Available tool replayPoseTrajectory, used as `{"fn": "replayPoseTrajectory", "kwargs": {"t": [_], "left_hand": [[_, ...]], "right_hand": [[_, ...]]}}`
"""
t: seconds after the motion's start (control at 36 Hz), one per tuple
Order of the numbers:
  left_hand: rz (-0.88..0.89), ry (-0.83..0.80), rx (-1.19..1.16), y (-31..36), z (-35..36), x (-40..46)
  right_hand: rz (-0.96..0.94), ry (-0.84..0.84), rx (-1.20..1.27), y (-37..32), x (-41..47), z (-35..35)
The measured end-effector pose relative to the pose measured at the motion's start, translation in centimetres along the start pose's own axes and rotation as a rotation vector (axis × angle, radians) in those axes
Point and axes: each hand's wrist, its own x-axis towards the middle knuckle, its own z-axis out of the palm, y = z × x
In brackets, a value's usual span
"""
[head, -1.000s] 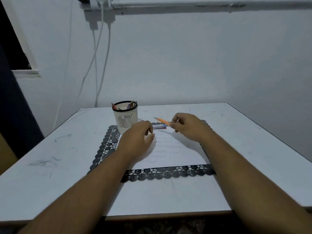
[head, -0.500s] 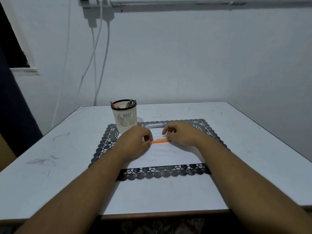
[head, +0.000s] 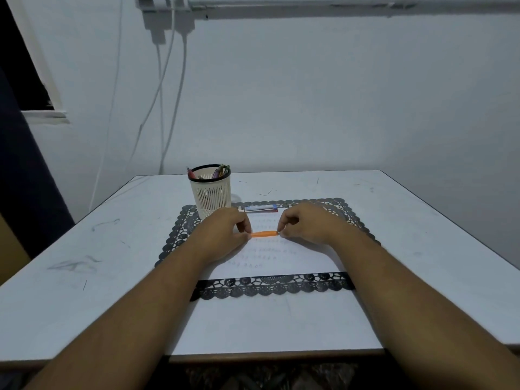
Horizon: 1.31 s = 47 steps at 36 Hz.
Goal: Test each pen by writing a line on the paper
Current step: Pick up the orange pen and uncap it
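An orange pen [head: 263,234] lies level just above the white paper [head: 281,257], held at both ends. My left hand [head: 225,235] pinches its left end and my right hand [head: 305,225] pinches its right end. The paper carries several faint written lines and rests on a black lace mat [head: 270,287]. A blue and red pen [head: 261,209] lies on the paper's far edge. A white slatted pen cup [head: 213,192] with several pens stands at the mat's far left corner, just behind my left hand.
The white table [head: 98,277] shows scuffs and pen marks on its left side. White cables [head: 166,88] hang down the wall behind the cup. A dark window opening [head: 19,66] is at far left.
My right hand brought the orange pen down from near the blue pen toward me, and my left hand took its other end. Both hands now hold it level over the paper.
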Motion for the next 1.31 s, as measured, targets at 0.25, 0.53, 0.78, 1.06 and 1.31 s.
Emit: {"fn": "replayPoseTrajectory", "kwargs": {"t": [0.25, 0.53, 0.78, 1.06, 1.31], "left_hand": [[0.003, 0.002, -0.012, 0.6, -0.1, -0.1], [-0.031, -0.028, -0.036, 0.5, -0.2, -0.2], [-0.028, -0.040, -0.043, 0.5, -0.1, -0.1], [-0.039, -0.046, -0.050, 0.3, -0.3, -0.3], [-0.014, -0.054, -0.049, 0.5, -0.3, -0.3]], "right_hand": [[0.024, 0.015, 0.046, -0.3, -0.1, 0.6], [0.045, 0.009, 0.047, -0.2, -0.1, 0.4], [0.063, -0.008, 0.041, 0.3, -0.2, -0.6], [0.115, 0.046, 0.010, 1.2, -0.2, -1.1], [0.071, 0.128, 0.042, -0.3, 0.7, 1.4]]}}
